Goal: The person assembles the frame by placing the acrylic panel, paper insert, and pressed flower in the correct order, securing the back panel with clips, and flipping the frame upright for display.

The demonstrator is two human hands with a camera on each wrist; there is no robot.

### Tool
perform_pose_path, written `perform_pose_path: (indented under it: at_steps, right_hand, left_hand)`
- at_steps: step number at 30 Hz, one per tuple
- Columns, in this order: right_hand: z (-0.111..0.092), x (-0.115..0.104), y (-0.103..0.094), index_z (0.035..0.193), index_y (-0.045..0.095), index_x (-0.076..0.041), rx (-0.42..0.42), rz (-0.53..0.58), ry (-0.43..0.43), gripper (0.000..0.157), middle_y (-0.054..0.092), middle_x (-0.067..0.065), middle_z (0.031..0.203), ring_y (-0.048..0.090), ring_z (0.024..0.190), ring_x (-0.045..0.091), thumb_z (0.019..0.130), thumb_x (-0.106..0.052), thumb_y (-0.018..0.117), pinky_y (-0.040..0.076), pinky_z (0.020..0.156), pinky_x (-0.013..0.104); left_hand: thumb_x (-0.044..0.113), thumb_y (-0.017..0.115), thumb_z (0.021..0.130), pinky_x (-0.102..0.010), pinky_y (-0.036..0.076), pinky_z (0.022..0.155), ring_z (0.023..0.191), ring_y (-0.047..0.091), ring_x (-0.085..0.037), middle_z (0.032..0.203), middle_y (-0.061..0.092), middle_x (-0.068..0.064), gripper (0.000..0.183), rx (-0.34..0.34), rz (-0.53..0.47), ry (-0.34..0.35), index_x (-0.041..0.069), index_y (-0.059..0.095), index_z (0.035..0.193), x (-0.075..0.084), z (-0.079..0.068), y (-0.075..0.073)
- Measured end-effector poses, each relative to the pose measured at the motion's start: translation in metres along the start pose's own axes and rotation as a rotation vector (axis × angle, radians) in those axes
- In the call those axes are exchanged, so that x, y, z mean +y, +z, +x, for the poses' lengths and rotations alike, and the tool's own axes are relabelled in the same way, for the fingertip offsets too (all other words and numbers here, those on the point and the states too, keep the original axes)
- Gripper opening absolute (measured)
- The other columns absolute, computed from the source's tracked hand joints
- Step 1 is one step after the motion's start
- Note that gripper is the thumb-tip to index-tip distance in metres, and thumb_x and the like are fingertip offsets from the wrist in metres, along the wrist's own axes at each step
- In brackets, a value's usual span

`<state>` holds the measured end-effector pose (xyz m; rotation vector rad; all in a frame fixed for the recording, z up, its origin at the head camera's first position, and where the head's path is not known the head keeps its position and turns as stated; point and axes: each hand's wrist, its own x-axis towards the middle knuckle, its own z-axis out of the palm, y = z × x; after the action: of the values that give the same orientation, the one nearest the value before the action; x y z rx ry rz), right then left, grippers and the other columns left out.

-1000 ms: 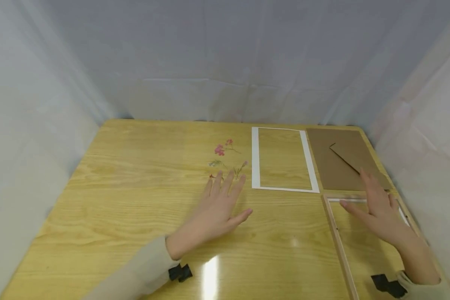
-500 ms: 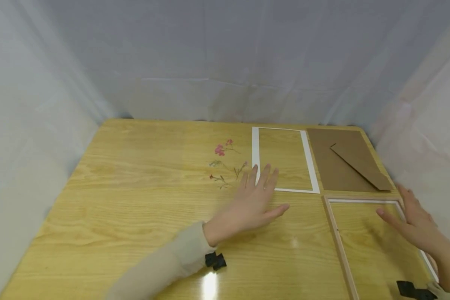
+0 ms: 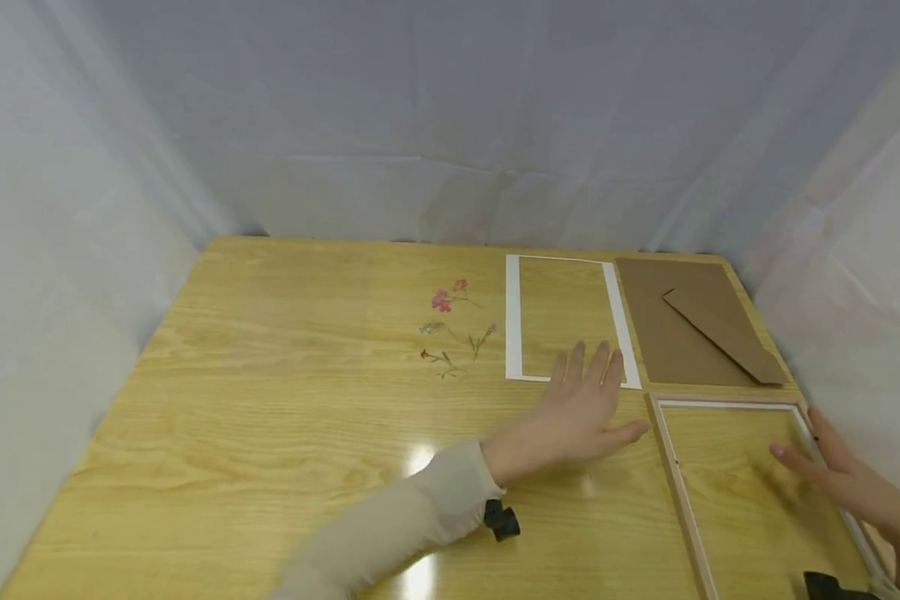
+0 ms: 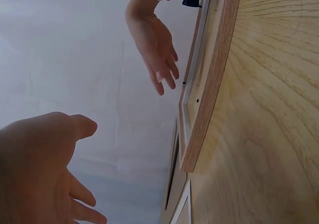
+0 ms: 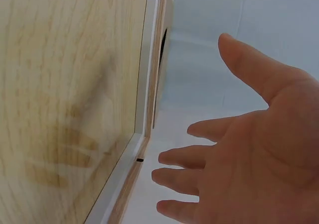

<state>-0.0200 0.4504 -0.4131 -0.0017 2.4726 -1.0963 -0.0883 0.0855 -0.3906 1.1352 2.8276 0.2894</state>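
A wooden picture frame (image 3: pixel 678 492) with a white inner lip and a see-through pane lies at the front right of the table. My right hand (image 3: pixel 847 483) is by its right side, fingers spread and holding nothing; in the right wrist view the frame's edge (image 5: pixel 130 179) runs just beyond the fingertips. My left hand (image 3: pixel 581 417), fingers extended, is over the near edge of a white paper mat (image 3: pixel 513 317) and left of the frame. Both palms show bare in the wrist views. The brown backing board (image 3: pixel 690 333) with its easel stand lies behind the frame.
Several pressed flowers lie left of the mat: a pink one (image 3: pixel 441 300) at the back, a purple one (image 3: pixel 483 337) and a small red one (image 3: pixel 438 358) nearer. Pale curtains (image 3: pixel 450 125) enclose the wooden table (image 3: pixel 232 400) on three sides.
My left hand has moved right, from beside the flowers to the near edge of the mat. My right hand has drawn off the backing board, right and toward me, to the frame's right side.
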Motion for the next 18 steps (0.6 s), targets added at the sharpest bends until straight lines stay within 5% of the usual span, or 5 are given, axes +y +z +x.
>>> perform_pose_path:
  at_steps: [7,18]
  right_hand:
    - [-0.001,0.006,0.003,0.141,-0.038,0.001,-0.043,0.028,0.059,0.087,-0.041,0.037,0.141,-0.034,0.122,0.064,0.108,-0.033,0.035,-0.014,0.090,0.082]
    - [0.004,0.015,0.002,0.142,-0.034,0.006,-0.032,0.003,0.074,0.088,-0.042,0.037,0.140,-0.038,0.120,0.063,0.108,-0.036,0.035,-0.017,0.085,0.082]
  left_hand:
    - [0.072,0.024,0.096,-0.047,0.017,0.121,0.149,0.014,-0.037,0.165,0.012,-0.009,0.090,-0.129,0.025,0.001,0.010,0.015,0.160,0.029,0.020,0.022]
    - [0.077,0.016,0.092,-0.043,0.016,0.121,0.150,0.010,-0.034,0.165,0.004,-0.011,0.092,-0.215,0.170,0.036,0.015,0.012,0.160,0.068,0.042,0.059]
